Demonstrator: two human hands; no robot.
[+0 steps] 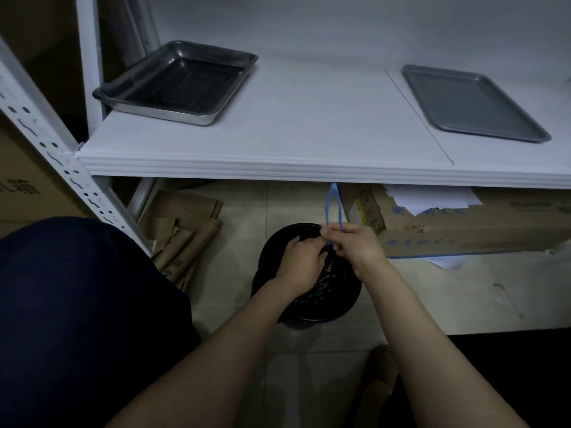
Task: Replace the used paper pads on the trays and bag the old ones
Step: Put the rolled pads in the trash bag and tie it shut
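On the white shelf (pixel 309 125) stand two metal trays: a deep steel tray (pixel 176 81) at the left and a flat grey tray (pixel 472 103) at the right; I see no paper pad in either. Below the shelf, on the floor, sits a round bin lined with a black bag (pixel 321 291). My left hand (pixel 301 261) grips the gathered black bag at the bin's mouth. My right hand (pixel 355 245), just beside it, holds blue plastic tweezers (pixel 333 208) that point up toward the shelf edge.
A cardboard box (pixel 463 223) with white sheets (pixel 432 199) on top lies under the shelf at the right. Brown paper bags (pixel 182 230) lie on the floor at the left. A perforated white shelf post (pixel 61 162) and my dark-clothed knee (pixel 77 304) stand at the left.
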